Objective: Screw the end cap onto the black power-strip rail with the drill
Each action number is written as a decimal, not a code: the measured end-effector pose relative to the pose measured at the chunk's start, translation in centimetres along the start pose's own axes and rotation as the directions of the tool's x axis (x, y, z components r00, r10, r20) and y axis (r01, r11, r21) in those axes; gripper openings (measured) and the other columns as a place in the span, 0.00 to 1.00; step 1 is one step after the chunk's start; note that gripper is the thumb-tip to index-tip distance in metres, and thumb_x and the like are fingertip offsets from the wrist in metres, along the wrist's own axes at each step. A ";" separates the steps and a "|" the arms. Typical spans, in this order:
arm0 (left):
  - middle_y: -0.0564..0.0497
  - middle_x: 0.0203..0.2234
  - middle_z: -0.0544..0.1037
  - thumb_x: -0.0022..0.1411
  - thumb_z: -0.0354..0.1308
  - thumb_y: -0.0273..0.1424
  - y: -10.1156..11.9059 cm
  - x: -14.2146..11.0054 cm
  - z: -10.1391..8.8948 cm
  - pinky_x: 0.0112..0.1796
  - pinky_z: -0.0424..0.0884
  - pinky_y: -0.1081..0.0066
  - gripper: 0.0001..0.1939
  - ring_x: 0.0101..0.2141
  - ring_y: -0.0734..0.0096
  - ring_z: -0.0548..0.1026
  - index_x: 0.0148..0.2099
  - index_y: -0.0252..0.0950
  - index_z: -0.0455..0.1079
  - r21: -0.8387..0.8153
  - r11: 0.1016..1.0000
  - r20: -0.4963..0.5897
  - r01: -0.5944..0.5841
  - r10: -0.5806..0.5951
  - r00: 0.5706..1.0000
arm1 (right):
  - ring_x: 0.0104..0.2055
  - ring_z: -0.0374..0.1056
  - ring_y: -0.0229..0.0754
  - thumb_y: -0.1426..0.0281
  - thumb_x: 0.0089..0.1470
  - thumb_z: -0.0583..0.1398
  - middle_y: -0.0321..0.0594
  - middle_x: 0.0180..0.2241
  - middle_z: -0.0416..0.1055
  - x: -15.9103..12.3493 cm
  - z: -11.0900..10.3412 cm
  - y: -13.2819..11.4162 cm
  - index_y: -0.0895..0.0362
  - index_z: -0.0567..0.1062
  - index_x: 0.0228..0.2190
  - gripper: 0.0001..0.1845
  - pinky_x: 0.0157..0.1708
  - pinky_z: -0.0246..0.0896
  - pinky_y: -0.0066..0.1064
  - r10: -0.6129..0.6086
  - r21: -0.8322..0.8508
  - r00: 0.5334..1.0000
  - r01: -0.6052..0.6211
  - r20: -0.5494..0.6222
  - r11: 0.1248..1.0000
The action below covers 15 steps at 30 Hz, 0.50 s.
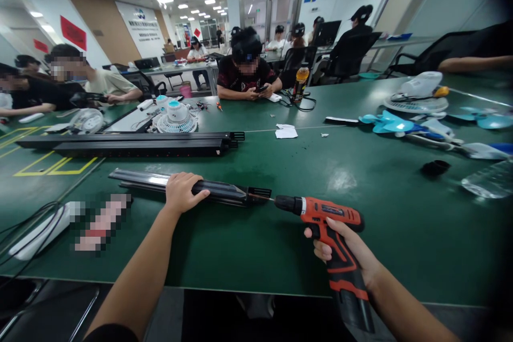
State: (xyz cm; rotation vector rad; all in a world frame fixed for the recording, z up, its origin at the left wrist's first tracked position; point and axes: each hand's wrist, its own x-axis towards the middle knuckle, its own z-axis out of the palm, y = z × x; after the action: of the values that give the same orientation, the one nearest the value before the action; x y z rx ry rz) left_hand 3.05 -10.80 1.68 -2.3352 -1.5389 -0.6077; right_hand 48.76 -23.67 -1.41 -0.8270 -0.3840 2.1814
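My left hand [182, 192] lies closed over a long black power strip housing [224, 191] that rests flat on the green table [256, 246], pressing it down near its right end. My right hand [344, 254] grips the handle of an orange and black cordless drill [326, 219]. The drill points left, and its bit meets the right end cap of the housing.
Two more long black strips [132, 144] lie farther back on the left. Small white fans [176, 117], blue fan blades [395, 125], paper scraps [286, 132], a black cap [435, 167] and a clear plastic piece [487, 180] are scattered about. Other people sit at the far edge.
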 end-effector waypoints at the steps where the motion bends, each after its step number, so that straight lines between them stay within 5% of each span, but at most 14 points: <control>1: 0.45 0.39 0.85 0.66 0.49 0.60 0.0 0.0 0.0 0.48 0.67 0.52 0.30 0.42 0.49 0.79 0.44 0.42 0.79 0.002 1.000 -0.003 -0.001 0.001 1.000 | 0.23 0.62 0.34 0.54 0.56 0.70 0.36 0.19 0.68 0.0 0.1 0.0 0.64 0.83 0.37 0.23 0.21 0.60 0.21 -0.002 -0.001 1.000 0.002 -0.004 1.000; 15: 0.45 0.37 0.83 0.65 0.49 0.61 0.1 0.3 -0.5 0.48 0.65 0.52 0.30 0.41 0.48 0.78 0.45 0.42 0.79 0.001 1.000 0.092 0.016 -0.016 0.996 | 0.24 0.62 0.33 0.55 0.52 0.74 0.35 0.20 0.67 -0.2 -0.5 0.2 0.67 0.83 0.45 0.30 0.21 0.58 0.20 -0.002 0.027 0.999 0.001 0.034 1.000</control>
State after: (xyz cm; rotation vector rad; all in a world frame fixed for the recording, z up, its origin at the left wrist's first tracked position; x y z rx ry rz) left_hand 3.17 -10.86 2.30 -2.3834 -1.5989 -0.5093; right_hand 49.05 -23.89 -1.76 -0.7754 -0.3714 2.1971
